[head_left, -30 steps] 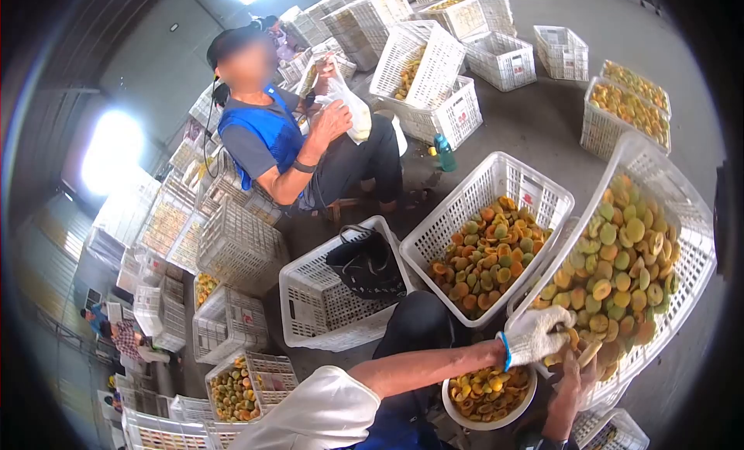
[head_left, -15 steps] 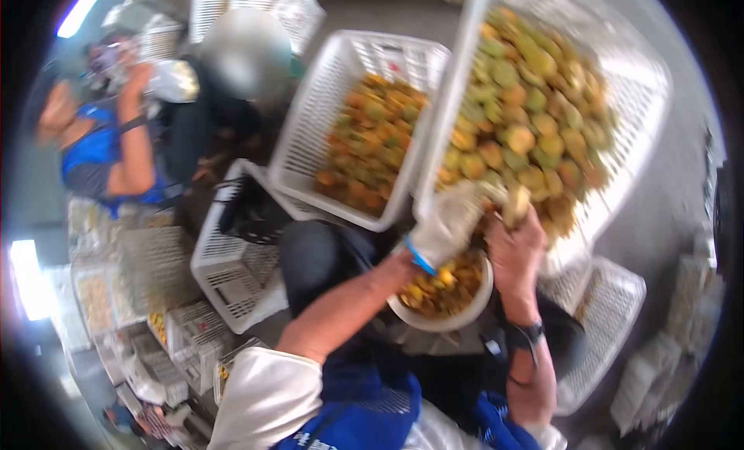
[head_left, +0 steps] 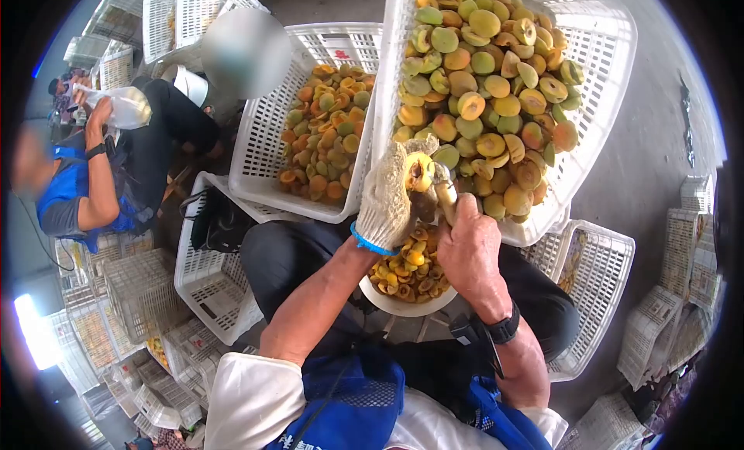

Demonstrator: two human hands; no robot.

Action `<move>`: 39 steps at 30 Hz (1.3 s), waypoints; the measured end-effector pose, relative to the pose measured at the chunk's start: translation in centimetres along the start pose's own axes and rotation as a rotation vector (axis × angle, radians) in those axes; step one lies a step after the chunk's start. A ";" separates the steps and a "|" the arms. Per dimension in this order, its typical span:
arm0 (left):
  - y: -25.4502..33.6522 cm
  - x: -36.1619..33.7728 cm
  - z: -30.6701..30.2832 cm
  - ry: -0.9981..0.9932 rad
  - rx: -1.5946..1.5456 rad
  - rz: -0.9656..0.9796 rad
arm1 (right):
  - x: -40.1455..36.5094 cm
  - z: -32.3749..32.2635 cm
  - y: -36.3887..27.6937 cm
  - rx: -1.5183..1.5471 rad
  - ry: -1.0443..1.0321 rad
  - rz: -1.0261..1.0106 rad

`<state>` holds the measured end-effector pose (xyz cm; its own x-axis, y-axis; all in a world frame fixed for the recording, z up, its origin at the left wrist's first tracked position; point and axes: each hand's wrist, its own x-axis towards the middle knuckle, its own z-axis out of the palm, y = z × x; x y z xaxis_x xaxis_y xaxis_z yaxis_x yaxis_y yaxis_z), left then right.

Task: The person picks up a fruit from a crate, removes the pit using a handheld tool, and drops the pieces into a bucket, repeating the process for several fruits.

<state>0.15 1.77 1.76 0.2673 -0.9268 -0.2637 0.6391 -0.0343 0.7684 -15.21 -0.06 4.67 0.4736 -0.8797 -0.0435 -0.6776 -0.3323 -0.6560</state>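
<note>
L hand, in a white knit glove w/ blue cuff, is closed round an apricot, cut face toward the camera, just above the far rim of the white bowl. R hand, bare w/ a black watch on the wrist, is fisted on a small tool. The tool's tip is at the apricot; can't tell what kind of blade it is. The hands are close together over the bowl's far edge.

The bowl sits at the person's lap, approx. half full of apricot halves.

Directly beyond the bowl: tilted crate, white, leaning toward the bowl, packed w/ yellow-green apricots, whole and cut. Its low edge is right behind the hands.

Beyond-left of the bowl: 2nd crate, holding orange apricot pieces, right against the tilted crate's side.

Left of the bowl: 3rd crate w/ a black bag in it.

Right of the bowl: 4th crate, partly under the tilted one.

Far left of the bowl: a co-worker in a blue vest sits w/ one hand raised to a white plastic bag
</note>
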 end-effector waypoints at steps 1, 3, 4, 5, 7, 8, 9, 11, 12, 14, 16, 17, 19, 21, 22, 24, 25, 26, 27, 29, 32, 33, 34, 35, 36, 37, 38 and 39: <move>-0.1 0.0 0.0 -0.007 -0.001 -0.006 | 0.0 0.0 0.0 -0.021 -0.008 0.007; -0.4 0.0 -0.2 -0.012 0.407 0.176 | -0.2 0.1 0.1 -0.044 -0.018 0.021; -0.6 -0.3 -0.3 -0.039 0.361 0.179 | -0.2 0.2 0.2 -0.062 -0.009 0.026; -0.9 -0.2 -0.3 -0.042 0.359 0.173 | -0.3 0.2 0.3 -0.080 -0.002 0.030; -1.2 -0.1 -0.3 -0.037 0.280 0.208 | -0.3 0.1 0.0 -0.138 -0.006 0.026; -1.1 -0.1 -0.4 -0.040 0.279 0.204 | -0.2 0.0 -0.1 -0.195 -0.008 0.016; -0.9 -0.2 -0.5 -0.034 0.418 0.251 | -0.2 -0.1 -0.3 -0.196 -0.007 0.020; -1.1 -0.1 -0.6 -0.029 0.558 0.294 | 0.0 0.0 -0.5 -0.336 -0.033 -0.021; -1.6 0.2 -0.7 -0.002 0.625 0.358 | 0.0 0.0 -0.5 -0.336 -0.035 -0.015; -1.2 -0.1 -0.5 0.012 0.727 0.381 | 0.1 0.0 -0.4 -0.372 -0.086 -0.021; -0.7 -0.1 -1.0 -0.007 0.764 0.355 | 0.1 0.1 -0.2 -0.387 -0.102 -0.037; -0.6 0.0 -1.2 -0.025 0.800 0.339 | 0.1 0.2 -0.2 -0.404 -0.112 -0.062; -0.5 0.0 -1.6 -0.020 0.828 0.331 | -0.3 0.5 0.1 -0.408 -0.114 -0.091; 0.0 0.3 -1.9 -0.049 0.947 0.339 | -0.5 0.4 0.5 -0.416 -0.117 -0.129; 0.6 0.7 -1.9 -0.053 0.901 0.236 | -0.5 0.1 0.7 -0.344 -0.091 -0.158; 1.5 0.7 -1.6 -0.105 0.784 0.136 | -0.7 -0.6 1.1 -0.265 -0.074 -0.180; 1.9 0.6 -1.5 -0.157 0.664 0.048 | -0.5 -1.2 1.3 -0.203 -0.108 -0.179; 2.3 0.5 -1.8 -0.204 0.648 0.030 | -0.4 -1.7 1.5 -0.143 -0.140 -0.176; 2.5 0.4 -1.7 -0.207 0.651 0.025 | -0.4 -2.1 1.7 -0.140 -0.139 -0.171; 2.6 -0.1 -1.3 -0.342 0.750 0.231 | -0.6 -2.5 2.2 -0.089 -0.184 -0.173; 2.1 -0.2 -1.4 -0.330 0.751 0.174 | -0.6 -2.7 3.2 -0.043 -0.192 -0.237; 2.0 -0.2 -1.4 -0.356 0.708 0.165 | -0.8 -2.7 3.4 -0.039 -0.192 -0.288; 1.9 -0.1 -1.3 -0.268 0.600 -0.014 | -1.1 -2.6 3.4 -0.036 -0.191 -0.282; 1.7 0.0 -1.3 -0.269 0.603 -0.017 | -1.2 -2.4 3.4 -0.081 -0.210 -0.255; 1.6 0.0 -1.4 -0.308 0.733 0.107 | -1.3 -2.1 3.4 -0.124 -0.229 -0.229; 1.4 0.1 -1.6 -0.348 0.861 0.232 | -1.6 -1.8 3.2 -0.120 -0.228 -0.228; 1.4 0.9 -1.7 -0.370 0.926 0.144 | -2.2 -1.5 3.1 -0.047 -0.244 -0.216; 1.2 0.8 -1.7 -0.368 0.928 0.144 | -2.6 -1.1 3.0 0.027 -0.260 -0.208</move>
<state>2.35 1.66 1.54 -0.0413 -0.9975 -0.0565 -0.2382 -0.0450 0.9702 -19.11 0.80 3.62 0.7304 -0.6763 -0.0955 -0.5381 -0.4836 -0.6903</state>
